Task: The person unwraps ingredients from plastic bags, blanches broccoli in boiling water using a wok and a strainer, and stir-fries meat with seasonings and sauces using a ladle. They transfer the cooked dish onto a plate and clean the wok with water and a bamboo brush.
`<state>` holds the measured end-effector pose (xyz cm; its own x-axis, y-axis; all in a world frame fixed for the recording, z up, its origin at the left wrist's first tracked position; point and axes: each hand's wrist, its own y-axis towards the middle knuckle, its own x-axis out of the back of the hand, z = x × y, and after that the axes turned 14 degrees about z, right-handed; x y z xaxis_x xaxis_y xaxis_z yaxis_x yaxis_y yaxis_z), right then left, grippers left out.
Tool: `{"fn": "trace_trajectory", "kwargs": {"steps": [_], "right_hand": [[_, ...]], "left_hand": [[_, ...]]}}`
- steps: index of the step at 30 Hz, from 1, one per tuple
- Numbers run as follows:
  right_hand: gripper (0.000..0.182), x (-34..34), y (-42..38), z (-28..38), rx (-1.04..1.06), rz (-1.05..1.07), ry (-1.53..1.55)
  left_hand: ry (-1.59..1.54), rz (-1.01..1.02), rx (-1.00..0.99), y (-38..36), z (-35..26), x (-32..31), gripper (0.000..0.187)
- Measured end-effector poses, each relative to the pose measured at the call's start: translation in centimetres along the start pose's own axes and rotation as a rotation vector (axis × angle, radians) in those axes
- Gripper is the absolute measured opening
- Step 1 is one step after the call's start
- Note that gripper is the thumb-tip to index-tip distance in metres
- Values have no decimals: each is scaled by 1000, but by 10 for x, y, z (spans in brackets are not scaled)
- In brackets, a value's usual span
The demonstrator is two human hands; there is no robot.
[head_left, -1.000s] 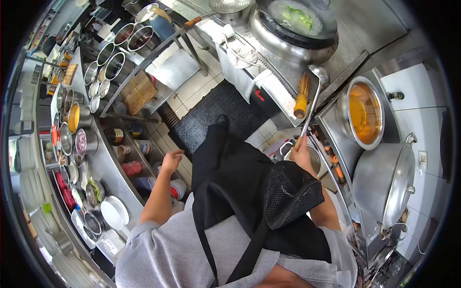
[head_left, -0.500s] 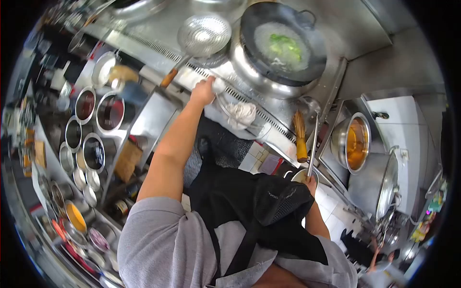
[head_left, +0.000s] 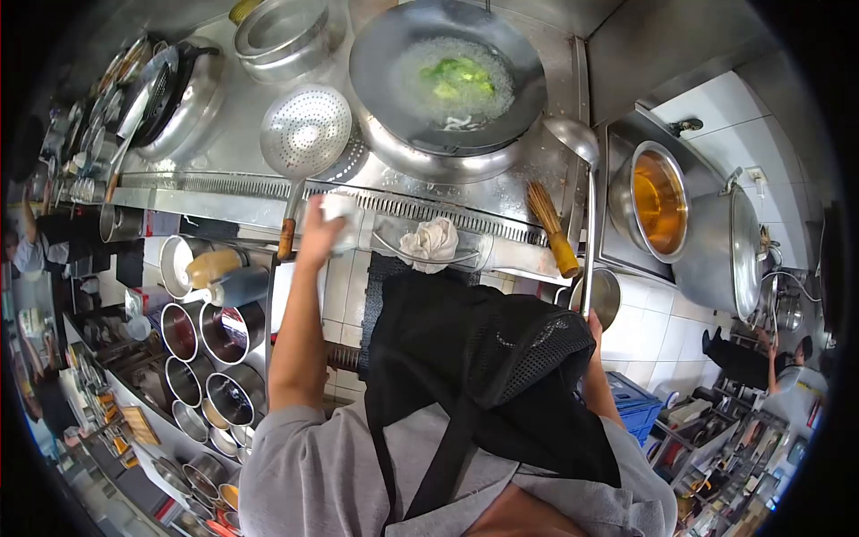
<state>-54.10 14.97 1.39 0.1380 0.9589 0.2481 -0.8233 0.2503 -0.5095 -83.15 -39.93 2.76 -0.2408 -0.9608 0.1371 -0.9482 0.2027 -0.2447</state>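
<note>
My left hand (head_left: 318, 234) is closed around a white cloth (head_left: 338, 208), slightly blurred, at the front edge of the steel stove. Beside it lies a perforated strainer (head_left: 306, 132), its wooden handle pointing towards me. My right hand (head_left: 594, 333), partly hidden by the black cap brim, grips the lower end of a long-handled ladle (head_left: 590, 228). The ladle's bowl rests near the wok's right side. Green vegetables (head_left: 458, 79) sit in bubbling liquid inside the black wok (head_left: 380, 67). A crumpled white cloth (head_left: 431, 242) lies in a holder between my hands.
A bamboo wok brush (head_left: 553, 231) leans on the stove edge. To the right stand a basin of amber liquid (head_left: 660, 201) and a lidded pot (head_left: 716, 251). Several metal pots (head_left: 231, 333) are at left. Other people are farther off at both sides.
The view has turned and shifted, so the stove edge looks more level. My left hand has moved left along the edge with the white cloth, towards the strainer handle. My right hand keeps the ladle.
</note>
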Motion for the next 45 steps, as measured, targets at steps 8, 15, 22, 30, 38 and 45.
{"fn": "trace_trajectory", "kwargs": {"steps": [8,15,22,30,38,45], "right_hand": [[24,5,35,33,19,153,105],[26,33,59,63,101,231,-165],[27,62,62,66,-33,276,-175],[13,21,50,69,46,217,-130],[26,11,34,125,131,130,-345],[28,13,39,169,250,62,-494]], "left_hand": [[-584,-22,49,-8,-77,63,38],[-709,-46,376,77,-81,-113,48],[-807,48,463,145,-68,-138,48],[-557,87,482,201,-19,-148,18],[-885,83,286,97,-48,-163,9],[-1201,172,443,31,-86,-138,1]]}}
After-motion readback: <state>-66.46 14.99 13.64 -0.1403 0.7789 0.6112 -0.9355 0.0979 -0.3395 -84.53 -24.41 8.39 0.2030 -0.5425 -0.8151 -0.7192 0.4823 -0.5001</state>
